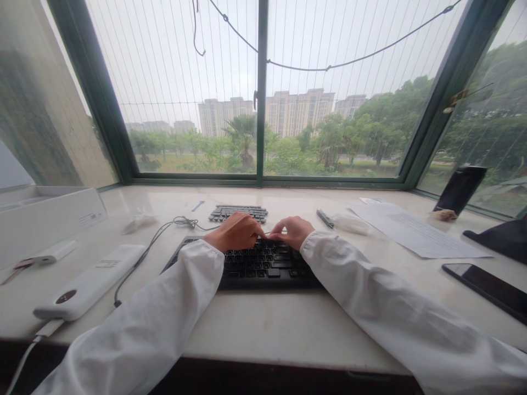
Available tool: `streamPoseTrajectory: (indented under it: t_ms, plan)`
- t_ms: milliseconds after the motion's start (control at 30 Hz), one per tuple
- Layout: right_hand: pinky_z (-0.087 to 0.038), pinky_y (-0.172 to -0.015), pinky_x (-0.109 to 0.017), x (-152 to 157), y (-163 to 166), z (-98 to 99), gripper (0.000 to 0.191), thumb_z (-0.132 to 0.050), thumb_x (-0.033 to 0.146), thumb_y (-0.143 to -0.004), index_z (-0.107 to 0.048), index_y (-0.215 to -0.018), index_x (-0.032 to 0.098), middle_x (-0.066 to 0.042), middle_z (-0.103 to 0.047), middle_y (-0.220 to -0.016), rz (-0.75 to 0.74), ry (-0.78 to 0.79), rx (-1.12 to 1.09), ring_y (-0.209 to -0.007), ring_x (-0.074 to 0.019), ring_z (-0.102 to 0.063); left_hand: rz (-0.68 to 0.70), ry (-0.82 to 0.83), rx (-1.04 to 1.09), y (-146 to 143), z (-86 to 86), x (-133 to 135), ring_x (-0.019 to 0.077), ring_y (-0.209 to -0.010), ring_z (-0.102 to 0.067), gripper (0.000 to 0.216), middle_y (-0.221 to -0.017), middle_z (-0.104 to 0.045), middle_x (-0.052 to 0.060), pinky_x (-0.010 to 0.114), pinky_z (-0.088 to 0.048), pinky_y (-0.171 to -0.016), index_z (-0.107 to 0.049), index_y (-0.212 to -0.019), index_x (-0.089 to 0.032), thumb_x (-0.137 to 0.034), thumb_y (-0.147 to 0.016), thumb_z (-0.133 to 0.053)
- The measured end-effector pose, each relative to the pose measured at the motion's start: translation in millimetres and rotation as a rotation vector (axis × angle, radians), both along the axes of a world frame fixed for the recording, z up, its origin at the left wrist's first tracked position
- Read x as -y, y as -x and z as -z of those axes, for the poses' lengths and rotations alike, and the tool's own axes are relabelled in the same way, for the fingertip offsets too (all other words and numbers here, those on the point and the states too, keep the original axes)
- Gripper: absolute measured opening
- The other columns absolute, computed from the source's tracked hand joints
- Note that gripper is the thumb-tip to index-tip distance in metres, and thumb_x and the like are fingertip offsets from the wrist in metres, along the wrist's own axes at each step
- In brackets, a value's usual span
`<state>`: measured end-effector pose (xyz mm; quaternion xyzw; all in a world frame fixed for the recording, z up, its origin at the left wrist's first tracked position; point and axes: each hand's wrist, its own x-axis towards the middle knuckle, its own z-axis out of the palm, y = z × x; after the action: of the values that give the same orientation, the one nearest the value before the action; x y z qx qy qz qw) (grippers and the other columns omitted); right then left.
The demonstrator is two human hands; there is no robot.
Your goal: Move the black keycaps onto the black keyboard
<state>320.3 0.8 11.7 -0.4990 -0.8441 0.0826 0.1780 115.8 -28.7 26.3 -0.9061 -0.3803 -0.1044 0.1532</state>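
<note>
A black keyboard lies in front of me, with many of its key positions showing bare, capless switches. My left hand is over its upper edge, fingers curled and the fingertips pointing down at the keys. Close beside it, my right hand has thumb and forefinger pinched together, almost meeting the left fingertips. Something thin and small shows between the two hands, but I cannot make out what it is. Behind the left hand, rows of loose black keycaps lie on the white sill.
On the left are a white power bank, a dark cable, a small white adapter and an open white box. To the right lie a black pen-like tool, a plastic bag, a paper sheet and a phone.
</note>
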Motion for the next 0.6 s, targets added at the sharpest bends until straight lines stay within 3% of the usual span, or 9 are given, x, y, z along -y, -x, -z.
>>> streamPoseTrajectory:
  t_ms: [600]
  plan:
    - [-0.046,-0.080,-0.028,2.6,2.4,-1.8,0.018,-0.067,0.045,-0.075,-0.075,-0.087,0.034,0.003,-0.074,-0.092,-0.036,-0.031,0.047,-0.090,-0.0175,-0.065,0.012,0.001,-0.006,-1.7,-1.8,1.2,0.0158,-0.078,-0.067,0.050,-0.091,-0.074,0.000,0.022,-0.043,-0.061,-0.070,-0.107,-0.037,-0.009,-0.072,-0.048]
